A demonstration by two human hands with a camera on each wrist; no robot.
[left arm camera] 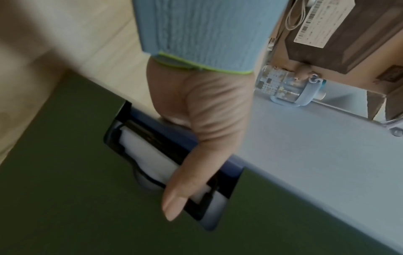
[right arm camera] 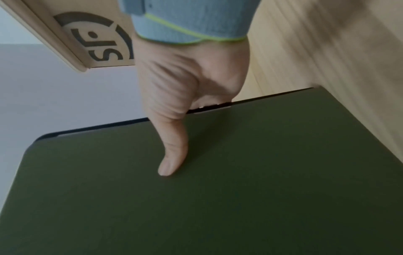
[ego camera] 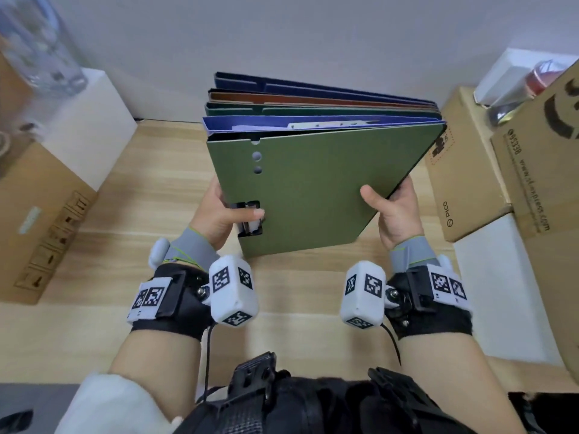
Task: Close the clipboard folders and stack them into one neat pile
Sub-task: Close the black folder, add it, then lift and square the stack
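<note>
Both grips grasp the green folder (ego camera: pixel 313 189): left hand (ego camera: pixel 216 211) at 9 o'clock, right hand (ego camera: pixel 391 208) at 3. Its far edge rests on the folder stack (ego camera: pixel 313 98) at 12.

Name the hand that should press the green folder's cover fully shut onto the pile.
Right, probably. The right hand pinches the green folder at its plain free edge, thumb flat on the cover. The left hand is busy at the spine, thumb across the clip window.
</note>
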